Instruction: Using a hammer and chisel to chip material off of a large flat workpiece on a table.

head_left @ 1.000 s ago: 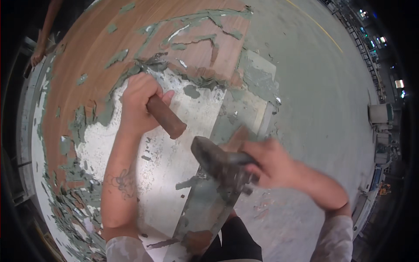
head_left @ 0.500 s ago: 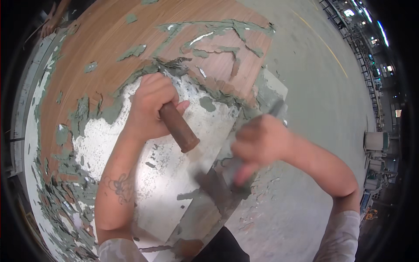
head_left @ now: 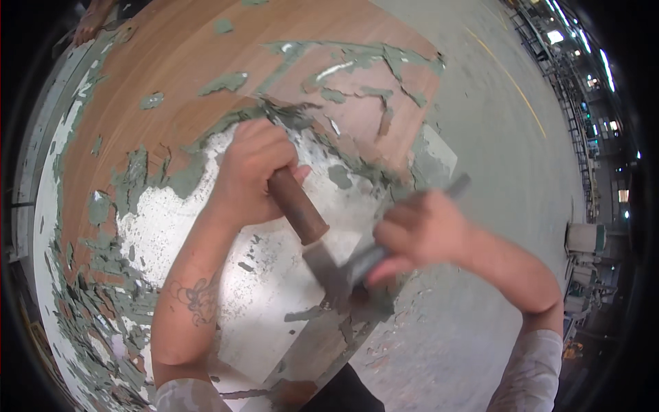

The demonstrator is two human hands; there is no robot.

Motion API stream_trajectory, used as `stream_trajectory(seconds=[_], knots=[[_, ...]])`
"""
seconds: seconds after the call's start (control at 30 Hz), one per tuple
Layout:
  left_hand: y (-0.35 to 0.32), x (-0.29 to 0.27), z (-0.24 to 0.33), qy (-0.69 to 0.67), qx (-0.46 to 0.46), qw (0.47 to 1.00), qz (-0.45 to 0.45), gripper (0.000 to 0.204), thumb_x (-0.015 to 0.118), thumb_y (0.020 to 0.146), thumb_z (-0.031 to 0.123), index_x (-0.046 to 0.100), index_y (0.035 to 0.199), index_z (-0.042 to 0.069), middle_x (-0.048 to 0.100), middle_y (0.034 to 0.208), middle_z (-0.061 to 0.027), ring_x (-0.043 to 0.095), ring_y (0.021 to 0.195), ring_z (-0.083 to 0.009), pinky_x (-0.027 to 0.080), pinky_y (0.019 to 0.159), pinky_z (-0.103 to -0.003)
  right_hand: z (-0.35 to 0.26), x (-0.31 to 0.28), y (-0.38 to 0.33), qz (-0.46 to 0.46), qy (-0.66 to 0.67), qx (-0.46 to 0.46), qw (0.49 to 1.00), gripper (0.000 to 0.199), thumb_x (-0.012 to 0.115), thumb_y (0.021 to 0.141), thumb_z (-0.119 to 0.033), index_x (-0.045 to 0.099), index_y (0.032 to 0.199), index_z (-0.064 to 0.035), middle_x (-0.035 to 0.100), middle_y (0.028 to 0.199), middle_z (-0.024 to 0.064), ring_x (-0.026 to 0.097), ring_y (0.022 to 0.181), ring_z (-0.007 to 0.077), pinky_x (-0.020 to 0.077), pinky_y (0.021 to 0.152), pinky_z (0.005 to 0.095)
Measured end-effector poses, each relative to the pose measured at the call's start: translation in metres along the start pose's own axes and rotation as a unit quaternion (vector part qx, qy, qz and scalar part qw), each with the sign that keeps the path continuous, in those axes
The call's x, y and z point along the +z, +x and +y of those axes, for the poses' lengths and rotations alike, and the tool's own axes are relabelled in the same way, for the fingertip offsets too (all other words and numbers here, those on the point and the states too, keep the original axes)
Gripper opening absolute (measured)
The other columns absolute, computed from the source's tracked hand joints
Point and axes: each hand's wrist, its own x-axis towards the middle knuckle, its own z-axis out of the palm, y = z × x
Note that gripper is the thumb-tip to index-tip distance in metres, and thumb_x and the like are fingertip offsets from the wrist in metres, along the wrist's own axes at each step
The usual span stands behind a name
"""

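Here two hands (head_left: 257, 172) grip one scraper (head_left: 302, 213) and one hammer (head_left: 384, 250).

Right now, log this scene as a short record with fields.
Left hand: gripping the brown handle of a chisel, blade pointing down toward the person
Right hand: blurred, holding a hammer whose head meets the chisel blade
Surface: wooden board with green paint flakes and a white scraped patch
Beyond: grey concrete floor
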Motion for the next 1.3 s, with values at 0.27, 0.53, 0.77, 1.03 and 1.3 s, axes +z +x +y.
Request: stream_trajectory(seconds=[0.27,0.53,0.77,1.03,1.3], knots=[[0.004,0.006,-0.004,-0.003,-0.005,1.000,-0.002,0.027,0.080,0.069,0.006,0.053,0.072,0.007,0.053,0.076,-0.0075,0.054,0.077,-0.0320,0.042,0.074,-0.041,-0.004,-0.012,0.001,0.010,0.024,-0.112,0.993,0.059,0.067,0.082,-0.070,0.052,0.070,-0.0148,0.051,0.061,0.0021,0.054,0.047,0.0226,0.0432,0.043,0.0370],[0.005,0.007,-0.005,0.007,0.010,1.000,0.010,0.025,0.078,0.067,0.004,0.054,0.072,0.008,0.054,0.077,-0.0086,0.056,0.080,-0.0329,0.044,0.077,-0.043,0.035,0.009,-0.013,0.009,0.104,-0.098,0.990,0.058,0.065,0.082,-0.069,0.046,0.068,-0.0163,0.041,0.057,0.0000,0.051,0.046,0.0181,0.0412,0.041,0.0353],[0.000,-0.007,-0.004,0.030,-0.025,0.999,-0.003,0.022,0.077,0.068,0.005,0.056,0.073,0.008,0.056,0.080,-0.0084,0.056,0.083,-0.0336,0.045,0.078,-0.043,0.032,-0.013,0.009,-0.047,-0.057,-0.019,0.997,0.057,0.066,0.085,-0.069,0.048,0.068,-0.0173,0.044,0.057,-0.0003,0.053,0.046,0.0173,0.0404,0.040,0.0344],[0.000,0.006,-0.010,-0.014,-0.019,0.999,0.029,0.023,0.079,0.069,0.004,0.057,0.075,0.007,0.056,0.081,-0.0087,0.056,0.084,-0.0333,0.045,0.077,-0.043,0.025,-0.018,0.011,-0.052,-0.008,-0.063,0.997,0.057,0.068,0.086,-0.064,0.049,0.069,-0.0128,0.047,0.058,0.0026,0.055,0.046,0.0259,0.0435,0.042,0.0376],[0.006,0.001,-0.006,-0.005,-0.015,1.000,0.027,0.024,0.080,0.068,0.005,0.057,0.074,0.007,0.056,0.081,-0.0086,0.056,0.083,-0.0331,0.046,0.079,-0.044,0.031,-0.016,0.014,-0.034,0.055,-0.105,0.992,0.060,0.069,0.084,-0.069,0.049,0.069,-0.0150,0.041,0.060,-0.0004,0.048,0.045,0.0172,0.0376,0.041,0.0349]])
